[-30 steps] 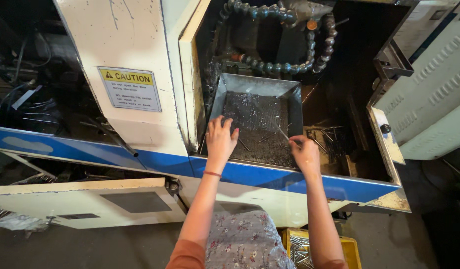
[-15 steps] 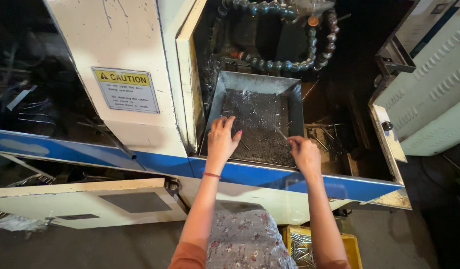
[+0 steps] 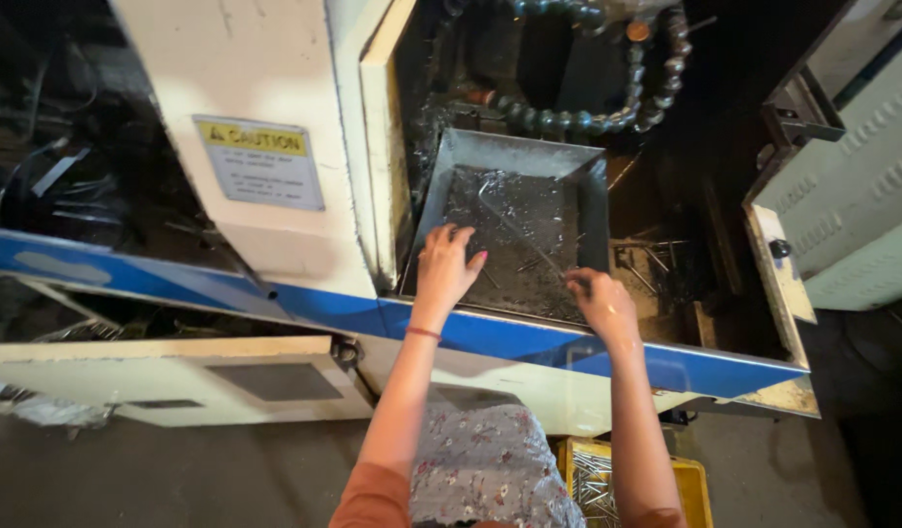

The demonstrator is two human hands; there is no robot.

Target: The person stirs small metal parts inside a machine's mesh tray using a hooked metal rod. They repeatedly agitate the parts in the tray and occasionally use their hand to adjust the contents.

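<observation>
A grey metal tray (image 3: 515, 154) sits inside the open machine, strewn with metal chips and thin rods. My left hand (image 3: 446, 266) rests at the tray's near left corner, fingers spread over the chips. At the near right edge, my right hand (image 3: 600, 301) is curled with fingertips pinched; a thin rod lies by them, but I cannot tell if it is held.
A beaded coolant hose (image 3: 607, 115) curves above the tray. The machine's blue front rail (image 3: 529, 337) runs under my wrists. A yellow crate (image 3: 700, 484) holding metal rods stands on the floor below. An open white door (image 3: 852, 196) stands at right.
Both hands have slid a little toward the tray's near edge, and my view has shifted slightly. The tray has stayed in place.
</observation>
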